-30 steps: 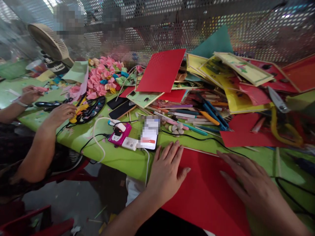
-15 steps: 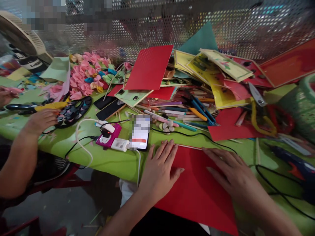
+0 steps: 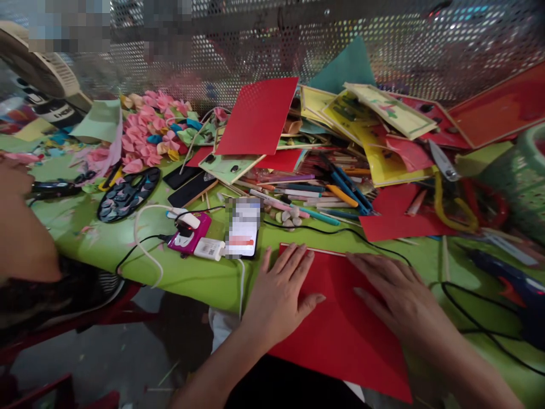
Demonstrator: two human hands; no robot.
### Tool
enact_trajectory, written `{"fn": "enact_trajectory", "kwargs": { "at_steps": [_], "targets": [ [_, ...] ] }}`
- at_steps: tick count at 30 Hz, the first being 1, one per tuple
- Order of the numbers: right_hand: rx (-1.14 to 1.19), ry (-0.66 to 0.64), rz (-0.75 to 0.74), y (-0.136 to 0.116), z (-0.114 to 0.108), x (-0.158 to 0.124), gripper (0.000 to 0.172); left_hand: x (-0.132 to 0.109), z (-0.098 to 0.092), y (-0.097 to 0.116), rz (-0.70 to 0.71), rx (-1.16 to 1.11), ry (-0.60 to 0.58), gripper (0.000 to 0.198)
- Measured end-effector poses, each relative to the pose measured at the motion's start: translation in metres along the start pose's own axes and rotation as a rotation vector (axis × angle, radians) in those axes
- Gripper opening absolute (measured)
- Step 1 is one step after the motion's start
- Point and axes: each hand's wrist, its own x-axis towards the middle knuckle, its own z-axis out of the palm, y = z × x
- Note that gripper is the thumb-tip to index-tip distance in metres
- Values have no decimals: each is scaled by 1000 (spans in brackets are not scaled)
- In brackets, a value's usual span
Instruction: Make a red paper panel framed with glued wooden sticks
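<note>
A red paper sheet (image 3: 340,324) lies on the green table (image 3: 200,272) at its near edge. My left hand (image 3: 281,295) rests flat on the sheet's left part, fingers stretched out. My right hand (image 3: 400,295) lies flat on the sheet's right part, fingers spread toward the upper left. Neither hand holds anything. A phone (image 3: 242,228) lies just left of my left hand, next to a pink charger block (image 3: 189,234).
Pens, markers and coloured card (image 3: 323,193) are heaped across the middle and back. Pink paper flowers (image 3: 153,130) sit at the back left. A glue gun (image 3: 511,281) and black cable (image 3: 468,301) lie at the right. Another person's arm (image 3: 21,227) is at the left.
The view swung right, then steadied. My hands stay flat on the red sheet, the left a little further onto it. The other person's hand at left drew back from the black palette.
</note>
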Motion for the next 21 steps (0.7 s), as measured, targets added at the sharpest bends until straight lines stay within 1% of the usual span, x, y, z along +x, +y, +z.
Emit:
{"fn": "enact_trajectory", "kwargs": {
  "at_steps": [2, 6, 12, 15, 17, 19, 20, 21],
  "targets": [
    [6, -3, -9, 1, 2, -1, 53, 0, -1, 0, -9, -13, -14, 68],
    [30, 10, 4, 5, 5, -5, 55, 1, -1, 1, -41, -16, -1, 72],
    [50, 11, 4, 7, 5, -5, 55, -5, 3, 1, -56, -1, 42, 70],
    [35, -4, 2, 7, 4, -3, 51, 1, 2, 0, -49, -25, 66, 66],
    [33, 0, 6, 8, 4, -3, 51, 9, -4, -2, -43, -83, 128, 59],
    [39, 9, 8, 10, 4, -4, 50, 6, -10, -4, -37, -195, 225, 49],
    [47, 10, 10, 11, 4, -4, 50, -5, -12, -4, -44, -256, 264, 46],
    [57, 8, 15, 12, 4, -5, 50, -24, -12, -4, -50, -318, 300, 42]
  ]
}}
